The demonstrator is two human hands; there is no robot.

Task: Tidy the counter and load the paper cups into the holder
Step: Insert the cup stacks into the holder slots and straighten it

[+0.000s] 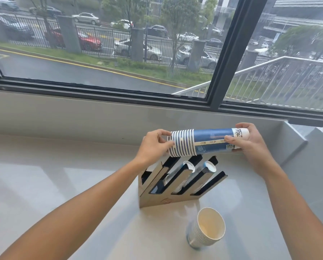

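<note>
A long stack of blue-and-white paper cups [209, 140] lies level in the air above the cup holder [168, 192]. My left hand [155, 145] grips the stack's rim end on the left; my right hand [248, 139] holds its closed base end on the right. The holder is a slanted rack with several black slots, and two of them hold cup stacks [189, 167] whose ends point up and right. A second short stack of cups [206, 228] stands upright on the pale counter [63, 184], in front of the holder.
The counter ends at a grey sill [100, 117] under a large dark-framed window [224, 53]. A raised grey ledge [295, 141] borders the counter to the right of my right hand.
</note>
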